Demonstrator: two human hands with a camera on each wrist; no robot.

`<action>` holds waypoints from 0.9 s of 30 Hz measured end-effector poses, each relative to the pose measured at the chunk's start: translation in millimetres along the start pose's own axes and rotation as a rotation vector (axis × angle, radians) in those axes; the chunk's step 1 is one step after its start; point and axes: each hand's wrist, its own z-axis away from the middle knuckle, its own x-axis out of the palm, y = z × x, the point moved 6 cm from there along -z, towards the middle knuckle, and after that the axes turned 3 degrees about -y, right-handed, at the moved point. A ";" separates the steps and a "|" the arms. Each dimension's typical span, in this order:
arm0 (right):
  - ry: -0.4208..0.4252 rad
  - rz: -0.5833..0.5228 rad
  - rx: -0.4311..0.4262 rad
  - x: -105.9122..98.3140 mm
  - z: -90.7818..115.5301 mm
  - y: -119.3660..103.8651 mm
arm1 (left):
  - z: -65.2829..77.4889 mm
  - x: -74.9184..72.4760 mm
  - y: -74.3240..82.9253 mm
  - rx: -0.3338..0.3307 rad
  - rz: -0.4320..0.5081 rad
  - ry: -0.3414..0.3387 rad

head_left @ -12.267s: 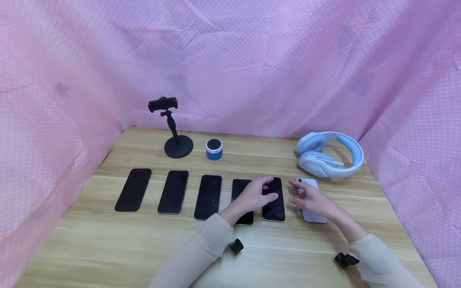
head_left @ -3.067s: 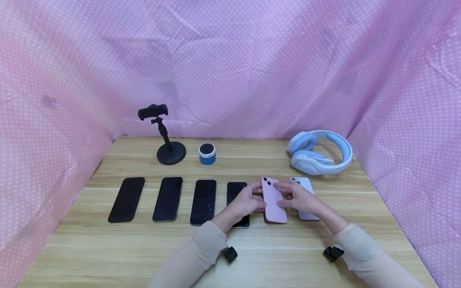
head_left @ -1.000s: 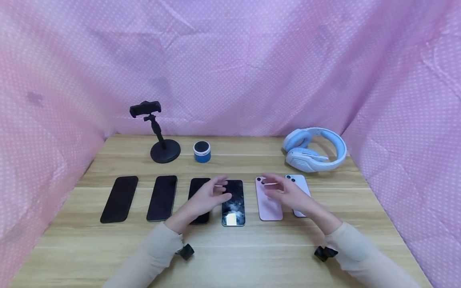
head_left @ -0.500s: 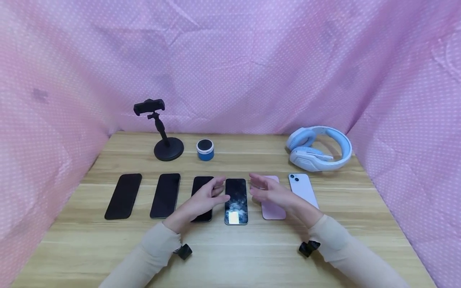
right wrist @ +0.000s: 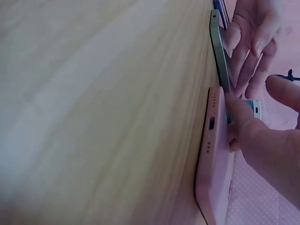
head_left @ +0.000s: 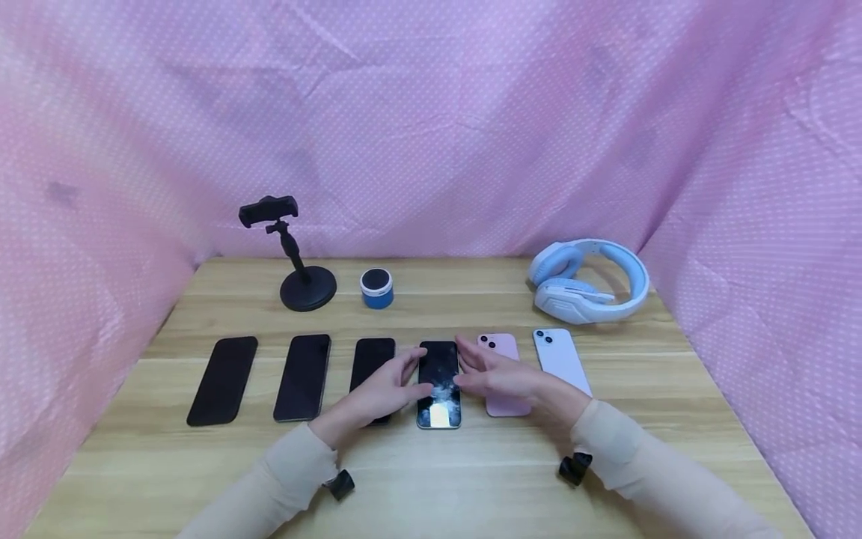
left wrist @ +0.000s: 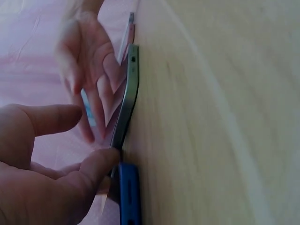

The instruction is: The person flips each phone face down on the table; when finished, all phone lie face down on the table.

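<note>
A row of phones lies across the wooden table. At its middle is a screen-up phone (head_left: 439, 374) with a bright reflection on its glass; its greenish edge shows in both wrist views. My left hand (head_left: 385, 389) is over the black phone (head_left: 369, 358) to the left, its fingers at the middle phone's left edge. From the other side, my right hand (head_left: 501, 374) reaches over the pink phone (head_left: 509, 406), fingertips at the middle phone's right edge. Both hands are loosely curved, not visibly gripping. The pink phone lies back up, as does the white phone (head_left: 563, 358).
Two more black phones, one far left (head_left: 223, 380) and one beside it (head_left: 302, 378), lie screen up. Behind the row stand a black phone stand (head_left: 307, 288), a small blue speaker (head_left: 377, 290) and white-and-blue headphones (head_left: 582, 299). Pink dotted cloth (head_left: 431, 150) encloses the table.
The pink phone, screen up at first, was turned back up; both hands held it about three seconds ago. Since then they have let go and moved left to either side of the middle phone.
</note>
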 end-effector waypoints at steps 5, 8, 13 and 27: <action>-0.018 -0.020 0.039 7.4 -0.3 5.6 | 1.0 7.3 -6.2 -0.023 0.027 0.019; -0.004 -0.021 0.052 8.5 -0.6 6.6 | 2.1 9.0 -5.3 -0.023 0.015 0.024; 0.022 -0.013 0.050 7.3 -1.5 6.3 | 1.6 9.4 -2.8 -0.023 0.013 0.031; -0.031 -0.108 0.047 2.4 0.8 -4.2 | 1.4 8.5 2.9 -0.028 -0.015 0.015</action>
